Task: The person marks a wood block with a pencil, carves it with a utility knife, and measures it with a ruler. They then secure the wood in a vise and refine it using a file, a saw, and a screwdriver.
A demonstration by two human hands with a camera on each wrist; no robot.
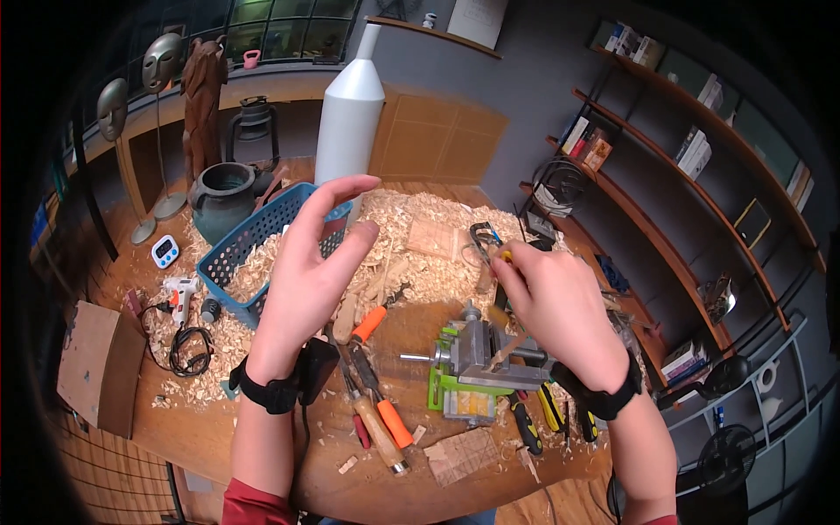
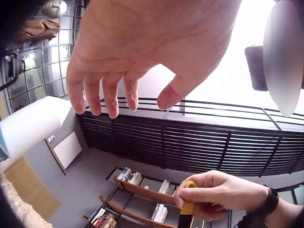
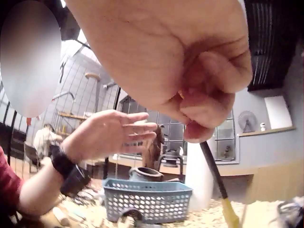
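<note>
My left hand (image 1: 306,262) is raised in the air at the near side of the blue basket (image 1: 254,232), its fingers extended, thumb held apart, nothing in the palm. In the left wrist view its fingers (image 2: 111,97) spread loosely. My right hand (image 1: 560,293) grips a tool with a yellow-and-black handle (image 2: 187,209) above the grey vise (image 1: 481,350) with the green base. The tool points down towards the vise; its lower part is blurred in the head view, so I cannot tell its kind. In the right wrist view, curled fingers (image 3: 209,104) wrap the handle.
Wood shavings (image 1: 411,271) cover the table's back. Chisels with wooden and orange handles (image 1: 395,423) lie left of the vise, yellow-and-black handled tools (image 1: 525,429) right of it. A carved wood block (image 1: 461,456) lies in front. A glue gun (image 1: 180,297) and timer (image 1: 164,252) sit left.
</note>
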